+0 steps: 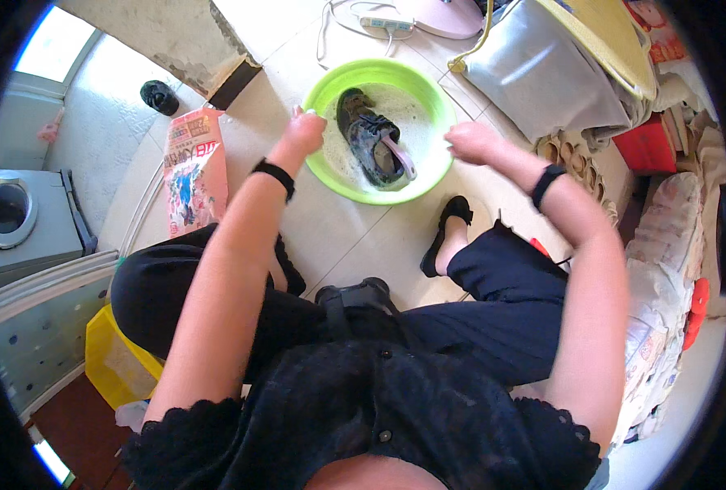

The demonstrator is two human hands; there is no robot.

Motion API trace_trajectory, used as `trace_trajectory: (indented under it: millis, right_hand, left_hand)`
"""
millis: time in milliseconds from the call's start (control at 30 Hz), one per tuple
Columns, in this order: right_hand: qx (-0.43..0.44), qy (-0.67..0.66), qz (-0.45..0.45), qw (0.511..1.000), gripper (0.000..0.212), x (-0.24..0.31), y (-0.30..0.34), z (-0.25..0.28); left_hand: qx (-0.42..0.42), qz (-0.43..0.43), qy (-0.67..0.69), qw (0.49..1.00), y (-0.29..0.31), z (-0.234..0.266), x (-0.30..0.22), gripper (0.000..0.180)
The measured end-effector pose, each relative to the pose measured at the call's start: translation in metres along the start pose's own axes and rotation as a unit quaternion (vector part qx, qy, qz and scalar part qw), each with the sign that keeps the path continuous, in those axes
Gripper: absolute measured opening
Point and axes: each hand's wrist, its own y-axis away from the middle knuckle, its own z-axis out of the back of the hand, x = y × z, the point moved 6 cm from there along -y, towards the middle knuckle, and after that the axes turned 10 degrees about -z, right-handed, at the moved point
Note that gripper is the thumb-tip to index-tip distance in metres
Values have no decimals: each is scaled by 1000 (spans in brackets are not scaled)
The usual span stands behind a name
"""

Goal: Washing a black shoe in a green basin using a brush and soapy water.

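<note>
A bright green basin (324, 181) stands on the tiled floor in front of me, holding foamy, whitish water. In it lies a dark, wet shoe (371, 145) with its toe end and laces partly in the suds. A brush-like tool with a pale pink handle (399, 157) rests against the shoe; its far end is hidden. My left hand (304, 132) is closed on the basin's left rim. At the right rim, my right hand (472, 143) is closed too, its fingertips partly hidden behind the hand. Neither hand touches the shoe.
A pink printed bag (195, 171) lies to the left, with a dark shoe (159, 97) beyond it. Behind the basin is a power strip (386, 24) with a white cord. A grey bag (542, 73) and several light shoes (579, 163) sit at the right.
</note>
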Motion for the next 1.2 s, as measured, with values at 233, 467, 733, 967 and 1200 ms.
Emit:
trace_trajectory:
  millis: [233, 467, 733, 967, 1200]
  right_hand:
    - [5, -297, -297, 907, 52, 74, -72, -60]
    - [28, -375, -362, 853, 62, 64, -107, -108]
    - [56, -390, -325, 860, 37, 80, -114, -90]
    - [102, -394, -279, 870, 35, 98, -109, -40]
    - [133, -431, -259, 854, 32, 97, -109, -43]
  left_hand:
    - [-167, 119, 69, 976, -13, -9, -64, 20]
    - [-220, 203, 327, 897, 3, -69, -79, 50]
    - [-185, 269, 359, 874, -7, -72, -62, 57]
    - [-240, 292, 349, 857, 1, -75, -49, 52]
    - [-294, 219, 253, 895, 7, -41, -54, 38]
